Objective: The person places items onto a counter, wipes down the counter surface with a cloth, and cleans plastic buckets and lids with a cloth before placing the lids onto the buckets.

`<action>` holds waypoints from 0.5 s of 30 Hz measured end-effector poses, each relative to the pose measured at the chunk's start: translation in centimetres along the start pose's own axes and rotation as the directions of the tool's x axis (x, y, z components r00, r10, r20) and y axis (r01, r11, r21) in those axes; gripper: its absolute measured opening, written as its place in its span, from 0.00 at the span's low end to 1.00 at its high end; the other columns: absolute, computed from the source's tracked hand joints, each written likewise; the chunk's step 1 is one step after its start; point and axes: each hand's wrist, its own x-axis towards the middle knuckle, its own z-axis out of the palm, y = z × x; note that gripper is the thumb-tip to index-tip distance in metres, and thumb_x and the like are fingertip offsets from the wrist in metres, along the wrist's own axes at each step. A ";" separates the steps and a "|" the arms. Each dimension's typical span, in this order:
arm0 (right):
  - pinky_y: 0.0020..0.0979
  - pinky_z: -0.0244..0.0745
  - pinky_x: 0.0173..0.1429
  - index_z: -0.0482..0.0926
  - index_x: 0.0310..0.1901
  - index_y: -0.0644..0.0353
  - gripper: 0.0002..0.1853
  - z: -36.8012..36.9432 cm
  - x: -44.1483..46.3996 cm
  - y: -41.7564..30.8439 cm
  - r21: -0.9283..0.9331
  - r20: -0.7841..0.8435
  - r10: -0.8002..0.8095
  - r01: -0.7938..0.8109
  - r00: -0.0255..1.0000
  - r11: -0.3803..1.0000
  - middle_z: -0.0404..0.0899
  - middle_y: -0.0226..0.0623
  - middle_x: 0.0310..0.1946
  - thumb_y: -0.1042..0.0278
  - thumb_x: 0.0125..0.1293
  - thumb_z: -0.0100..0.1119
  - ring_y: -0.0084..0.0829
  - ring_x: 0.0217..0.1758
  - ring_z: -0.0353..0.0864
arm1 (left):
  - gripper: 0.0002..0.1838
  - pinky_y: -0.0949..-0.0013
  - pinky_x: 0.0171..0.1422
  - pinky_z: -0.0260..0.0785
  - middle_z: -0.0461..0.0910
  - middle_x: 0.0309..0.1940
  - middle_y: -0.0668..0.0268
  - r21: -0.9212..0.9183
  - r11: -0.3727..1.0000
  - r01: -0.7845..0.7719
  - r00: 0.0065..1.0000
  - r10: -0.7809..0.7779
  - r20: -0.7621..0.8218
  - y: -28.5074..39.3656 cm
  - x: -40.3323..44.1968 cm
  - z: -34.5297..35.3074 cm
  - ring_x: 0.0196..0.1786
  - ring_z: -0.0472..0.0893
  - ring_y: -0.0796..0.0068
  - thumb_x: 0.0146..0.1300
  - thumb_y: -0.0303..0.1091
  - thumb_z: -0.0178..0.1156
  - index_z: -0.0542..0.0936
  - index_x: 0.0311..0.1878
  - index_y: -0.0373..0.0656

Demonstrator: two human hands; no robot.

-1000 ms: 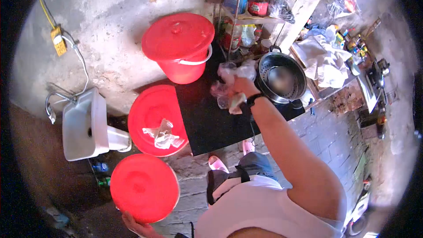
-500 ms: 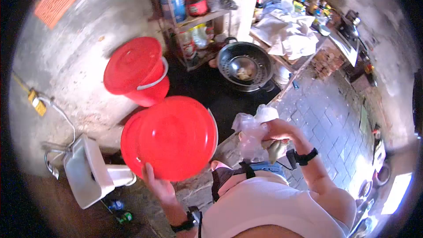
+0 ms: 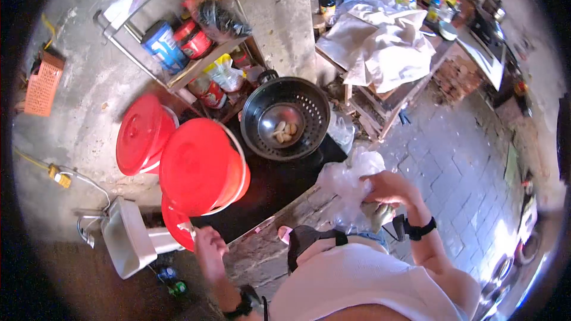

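Right hand (image 3: 389,189): fingers closed on the plastic bag, with a black band on the wrist.
Plastic bag (image 3: 348,178): clear and crumpled, bunched at the fingertips and spreading to the left of the grip, above the front edge of the black tabletop (image 3: 276,193) and the floor.
Greenish item (image 3: 378,214): just below the right palm, partly hidden; whether the palm grips it, I cannot tell.
Left hand (image 3: 211,246): fingers bent beside the red disc, close to the white scrap; cannot tell whether they pinch it.
White scrap (image 3: 186,226): at the rim of the red disc (image 3: 173,223), small and blurred.
Buckets: 2, both red and lidded; the near bucket (image 3: 202,169) overlaps the far bucket (image 3: 141,137) in view.
Black pot (image 3: 309,134): at the far end of the tabletop, holed inside, with pale pieces (image 3: 285,132) at its centre, well apart from both hands.
Shelf (image 3: 205,62): jars and packets, behind the pot.
White cloth (image 3: 392,50): draped beyond the pot, to its right.
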 end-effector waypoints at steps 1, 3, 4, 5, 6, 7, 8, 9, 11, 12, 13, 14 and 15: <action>0.39 0.75 0.44 0.74 0.51 0.50 0.28 -1.8 0.2 0.2 -0.134 0.007 -0.012 0.013 1.000 0.991 0.80 0.44 0.35 0.55 0.44 0.63 0.44 0.38 0.80 | 0.22 0.69 0.36 0.73 0.73 0.38 0.64 0.251 0.962 0.105 0.993 -0.117 0.035 0.6 -2.0 1.4 0.35 0.75 0.75 0.59 0.47 0.57 0.68 0.48 0.41; 0.41 0.74 0.43 0.74 0.50 0.48 0.27 -3.7 0.8 2.4 -0.300 -0.022 -0.144 0.131 0.989 0.945 0.80 0.45 0.33 0.56 0.43 0.61 0.46 0.38 0.79 | 0.19 0.75 0.30 0.73 0.73 0.38 0.64 0.393 0.918 -0.058 0.962 -0.054 0.269 0.1 -5.3 9.8 0.33 0.76 0.75 0.59 0.40 0.58 0.68 0.49 0.41; 0.41 0.74 0.43 0.74 0.50 0.48 0.27 -4.8 1.2 2.7 -0.295 -0.002 -0.158 0.150 0.987 0.944 0.80 0.45 0.33 0.56 0.43 0.61 0.46 0.38 0.79 | 0.22 0.72 0.36 0.74 0.74 0.41 0.64 0.396 0.917 -0.051 0.955 -0.071 0.288 -0.1 -6.1 15.1 0.36 0.77 0.73 0.56 0.35 0.62 0.67 0.52 0.41; 0.42 0.74 0.44 0.75 0.50 0.48 0.26 -6.0 1.5 2.6 -0.320 0.058 -0.226 0.232 0.972 0.918 0.80 0.45 0.33 0.55 0.44 0.61 0.46 0.38 0.79 | 0.33 0.69 0.44 0.73 0.70 0.52 0.60 0.373 0.877 -0.303 0.846 0.067 0.530 -1.8 -5.4 18.7 0.43 0.77 0.70 0.50 0.35 0.67 0.64 0.57 0.40; 0.42 0.74 0.44 0.75 0.49 0.48 0.25 -7.3 1.7 2.6 -0.344 0.124 -0.290 0.315 0.949 0.885 0.80 0.44 0.33 0.54 0.45 0.61 0.46 0.38 0.79 | 0.44 0.65 0.50 0.71 0.59 0.61 0.54 0.345 0.784 -0.517 0.687 0.139 0.713 -2.7 -5.1 22.2 0.56 0.71 0.66 0.45 0.36 0.71 0.57 0.63 0.40; 0.42 0.74 0.44 0.75 0.49 0.48 0.25 -8.6 1.8 2.7 -0.347 0.161 -0.297 0.336 0.941 0.876 0.80 0.44 0.33 0.54 0.45 0.61 0.46 0.38 0.79 | 0.51 0.60 0.57 0.66 0.52 0.65 0.52 0.514 0.430 -0.742 0.599 0.081 0.797 -1.4 -5.6 26.9 0.65 0.60 0.61 0.41 0.39 0.73 0.52 0.66 0.40; 0.40 0.74 0.43 0.75 0.48 0.50 0.25 -9.7 1.9 2.8 -0.292 0.233 -0.372 0.430 0.898 0.855 0.79 0.45 0.33 0.55 0.45 0.63 0.46 0.38 0.79 | 0.52 0.58 0.60 0.61 0.52 0.64 0.52 0.524 0.307 -0.795 0.569 0.079 0.818 -2.5 -5.3 29.5 0.66 0.57 0.60 0.40 0.39 0.73 0.52 0.66 0.41; 0.38 0.74 0.43 0.75 0.48 0.52 0.25 -10.4 2.3 3.0 -0.226 0.297 -0.446 0.516 0.844 0.826 0.79 0.46 0.32 0.55 0.45 0.64 0.46 0.38 0.79 | 0.53 0.56 0.64 0.57 0.53 0.64 0.51 0.522 0.174 -0.835 0.539 0.067 0.840 -3.9 -4.8 31.5 0.67 0.54 0.59 0.40 0.39 0.73 0.51 0.67 0.41; 0.37 0.74 0.43 0.75 0.47 0.53 0.24 -11.8 3.0 4.5 -0.049 0.263 -0.601 0.633 0.754 0.772 0.80 0.45 0.32 0.58 0.46 0.66 0.42 0.37 0.80 | 0.51 0.57 0.65 0.54 0.53 0.64 0.53 0.362 0.369 -0.856 0.429 0.115 0.896 -7.2 -1.7 34.0 0.66 0.55 0.61 0.40 0.38 0.73 0.53 0.66 0.40; 0.35 0.74 0.43 0.76 0.47 0.55 0.24 -12.3 3.3 5.4 0.121 0.174 -0.721 0.712 0.671 0.692 0.80 0.43 0.33 0.60 0.46 0.67 0.38 0.35 0.81 | 0.50 0.58 0.67 0.50 0.53 0.65 0.54 0.150 0.536 -0.831 0.289 0.185 0.939 -8.7 -0.8 34.6 0.66 0.56 0.63 0.40 0.38 0.72 0.54 0.65 0.39; 0.35 0.74 0.43 0.76 0.47 0.55 0.24 -12.1 4.1 6.9 0.129 0.179 -0.725 0.715 0.665 0.687 0.80 0.43 0.33 0.60 0.46 0.67 0.38 0.35 0.81 | 0.50 0.58 0.67 0.50 0.53 0.65 0.54 0.161 0.534 -0.830 0.300 0.182 0.936 -10.0 -0.8 35.5 0.66 0.56 0.63 0.40 0.38 0.72 0.54 0.65 0.39; 0.32 0.72 0.46 0.75 0.48 0.58 0.26 -11.4 5.3 8.6 0.393 0.118 -0.715 0.629 0.689 0.670 0.80 0.39 0.36 0.64 0.45 0.69 0.31 0.39 0.79 | 0.43 0.63 0.67 0.51 0.60 0.60 0.57 0.222 0.721 -0.656 0.419 0.103 0.902 -11.1 -0.9 36.3 0.63 0.60 0.66 0.44 0.38 0.69 0.58 0.62 0.38; 0.29 0.70 0.50 0.74 0.49 0.60 0.28 -11.0 5.7 9.2 0.629 0.056 -0.687 0.509 0.724 0.588 0.79 0.35 0.39 0.67 0.43 0.72 0.24 0.42 0.76 | 0.36 0.68 0.67 0.52 0.66 0.56 0.59 0.263 0.860 -0.438 0.504 -0.007 0.863 -11.7 -0.6 36.7 0.60 0.65 0.68 0.48 0.38 0.66 0.63 0.58 0.37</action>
